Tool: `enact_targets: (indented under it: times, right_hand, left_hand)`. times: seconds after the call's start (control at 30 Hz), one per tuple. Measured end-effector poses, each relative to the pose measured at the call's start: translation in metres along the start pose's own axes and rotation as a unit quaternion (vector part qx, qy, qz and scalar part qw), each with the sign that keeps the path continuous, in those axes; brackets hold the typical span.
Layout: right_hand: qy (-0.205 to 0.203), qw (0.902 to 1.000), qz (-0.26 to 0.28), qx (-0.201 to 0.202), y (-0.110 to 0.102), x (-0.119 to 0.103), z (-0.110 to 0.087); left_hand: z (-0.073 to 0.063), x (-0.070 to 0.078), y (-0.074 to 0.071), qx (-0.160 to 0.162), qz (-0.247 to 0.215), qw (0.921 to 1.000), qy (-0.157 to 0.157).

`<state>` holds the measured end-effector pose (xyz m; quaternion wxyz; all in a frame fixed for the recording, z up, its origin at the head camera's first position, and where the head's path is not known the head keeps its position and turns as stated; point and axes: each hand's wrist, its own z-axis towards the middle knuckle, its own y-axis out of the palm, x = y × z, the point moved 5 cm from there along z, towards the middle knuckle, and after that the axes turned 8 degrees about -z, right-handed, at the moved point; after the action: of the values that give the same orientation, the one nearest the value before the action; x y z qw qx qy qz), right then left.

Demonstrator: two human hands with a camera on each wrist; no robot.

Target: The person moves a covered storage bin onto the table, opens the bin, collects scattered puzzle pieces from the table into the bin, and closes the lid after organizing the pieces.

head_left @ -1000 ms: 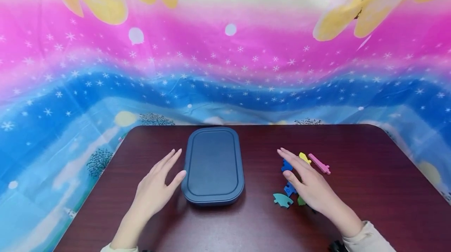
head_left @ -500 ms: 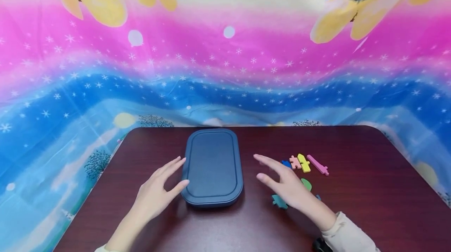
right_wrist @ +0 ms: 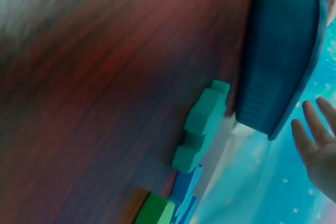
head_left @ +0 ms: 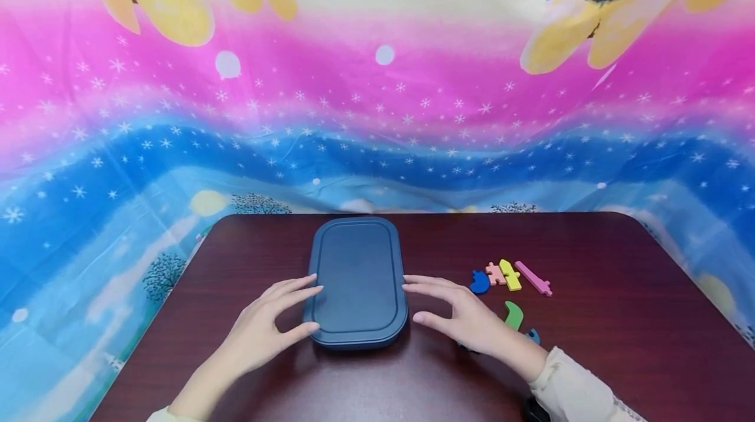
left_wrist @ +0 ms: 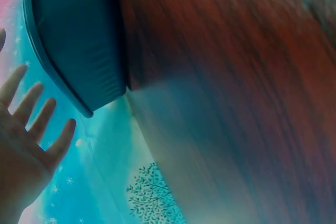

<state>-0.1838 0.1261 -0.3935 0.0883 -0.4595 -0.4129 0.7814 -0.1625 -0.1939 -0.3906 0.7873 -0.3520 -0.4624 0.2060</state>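
Note:
A dark blue lidded box with rounded corners lies on the brown table, its lid on. My left hand is at its left side, fingers spread and fingertips overlapping the lid's edge in the head view. On the other side, my right hand reaches in with fingers extended, fingertips right at the lid's right edge and thumb a little apart from it. Both wrist views show the box wall from the side, with the left hand and the right hand stretched out near the lid rim.
Right of the box lie several puzzle pieces: a blue one, a salmon one, a yellow one, a long pink one and a green one. A teal piece is mostly behind my right hand. A patterned cloth hangs behind the table.
My right hand has moved left from over the puzzle pieces to the box's right edge, uncovering several pieces. My left hand has shifted slightly right and nearer, onto the lid's edge.

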Motion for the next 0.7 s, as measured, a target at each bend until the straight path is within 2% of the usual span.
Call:
enact_targets:
  times: [0.17,0.33,0.47,0.7]
  right_hand:
    - [-0.056,0.9982,-0.017,-0.013,0.003,0.0,0.005]
    - [-0.094,0.9946,-0.036,-0.025,0.005,0.0,0.01]
    - [-0.12,0.9907,-0.056,-0.031,0.008,0.0,0.013]
    - [-0.148,0.9866,-0.058,-0.036,0.018,-0.001,0.019]
  left_hand:
    - [0.001,-0.002,0.004,-0.019,-0.003,0.9991,0.038]
    - [0.002,-0.003,0.008,-0.036,-0.007,0.9975,0.061]
    - [0.002,-0.003,0.01,-0.051,-0.02,0.9964,0.065]
    - [0.003,-0.004,0.015,-0.067,-0.034,0.9948,0.068]
